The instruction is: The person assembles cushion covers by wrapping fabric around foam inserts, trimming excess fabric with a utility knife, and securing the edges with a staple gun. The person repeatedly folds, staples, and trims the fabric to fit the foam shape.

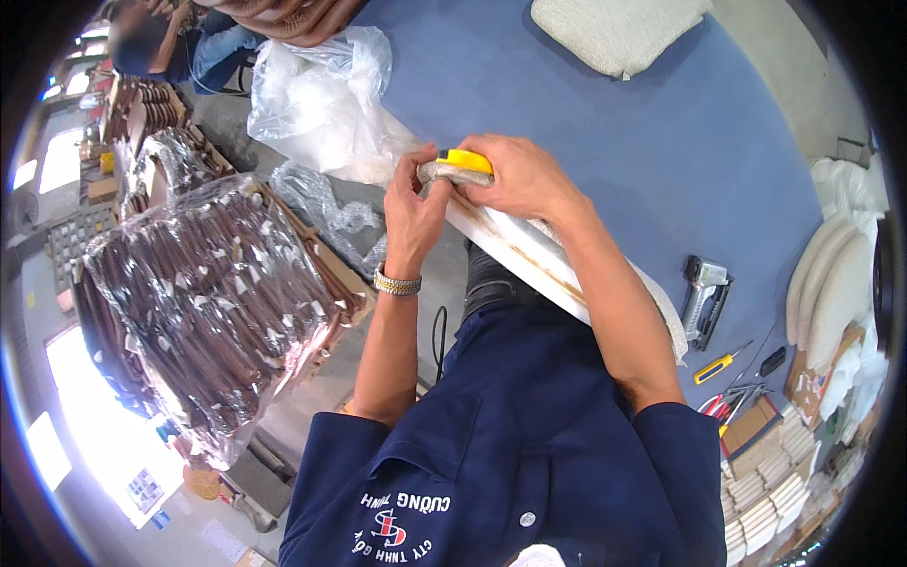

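A long cushioned panel (520,257) with a pale fabric cover and a white edge lies across the near side of the blue table, in front of my body. My left hand (416,210) is closed on its far-left end, thumb and fingers pinching the fabric-covered tip (452,175). On the other side of that tip, my right hand (525,174) is closed round a small yellow and black tool (469,161), pressed against the fabric. Its exact kind is hidden by my fingers. My right forearm passes over the panel.
On the blue table (605,142) are a pale cushion (619,33), a staple gun (704,300), a yellow screwdriver (722,365) and red-handled pliers (718,408). A clear plastic bag (321,104) sits at the table's left edge. Plastic-wrapped brown parts (217,302) stand left; another person (165,42) is far left.
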The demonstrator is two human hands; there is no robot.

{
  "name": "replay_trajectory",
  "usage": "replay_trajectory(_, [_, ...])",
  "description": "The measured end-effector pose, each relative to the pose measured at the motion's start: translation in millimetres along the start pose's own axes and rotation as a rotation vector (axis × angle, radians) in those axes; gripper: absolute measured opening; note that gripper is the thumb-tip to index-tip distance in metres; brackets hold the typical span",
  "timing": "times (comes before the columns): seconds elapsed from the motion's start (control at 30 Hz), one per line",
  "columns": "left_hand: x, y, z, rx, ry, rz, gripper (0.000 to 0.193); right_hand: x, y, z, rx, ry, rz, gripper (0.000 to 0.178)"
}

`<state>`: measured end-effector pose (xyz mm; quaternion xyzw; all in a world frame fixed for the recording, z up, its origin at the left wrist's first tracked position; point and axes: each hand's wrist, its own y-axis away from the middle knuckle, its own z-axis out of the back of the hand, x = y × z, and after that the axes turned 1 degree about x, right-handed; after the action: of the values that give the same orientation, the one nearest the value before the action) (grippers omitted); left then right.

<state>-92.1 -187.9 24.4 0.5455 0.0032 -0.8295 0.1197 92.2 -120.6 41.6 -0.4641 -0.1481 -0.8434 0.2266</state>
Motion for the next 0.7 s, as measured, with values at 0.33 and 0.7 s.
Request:
replay_trajectory(0.33, [8,8,8,-0.003,0.23,0.114,0.035,-3,0,-23,-0.091,0.077,-0.015,0.028])
replay_trajectory(0.7, [9,3,10,0.045,0.412,0.187,0.033,-8,-3,-20,-0.162,0.107,0.056,0.02])
